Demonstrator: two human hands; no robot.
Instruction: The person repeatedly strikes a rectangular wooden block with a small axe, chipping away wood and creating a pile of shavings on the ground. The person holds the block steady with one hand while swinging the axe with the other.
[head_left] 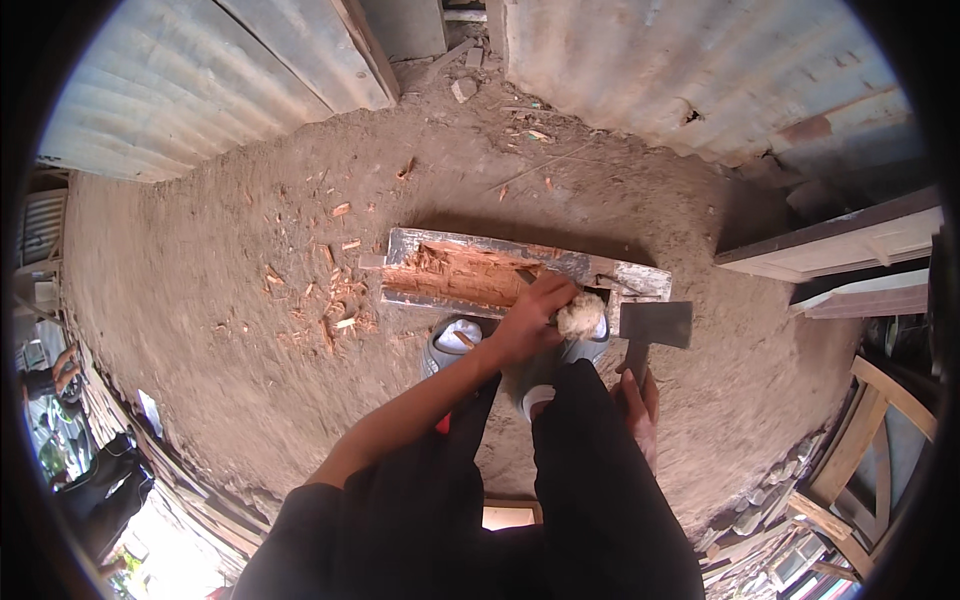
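A long wooden block (470, 268) lies across the ground before my feet, its grey, worn faces framing a hollow of rough reddish wood. My left hand (540, 318) is closed around a chisel, and the chisel's pale, frayed, rounded handle end (581, 318) sticks out beside the fingers. Its dark metal tip (527, 277) points into the hollow; whether it touches the wood I cannot tell. To the right, my right hand (638, 405) grips the handle of a hatchet. The hatchet's grey, nearly rectangular head (657, 324) is near the block's right end.
Wood chips (340, 295) are scattered over the dirt floor left of the block. My shoes (455, 340) are close to its near edge. Corrugated metal sheets (700, 70) stand at the back. A wooden frame (840, 240) lies at right; a person (105, 490) is at far left.
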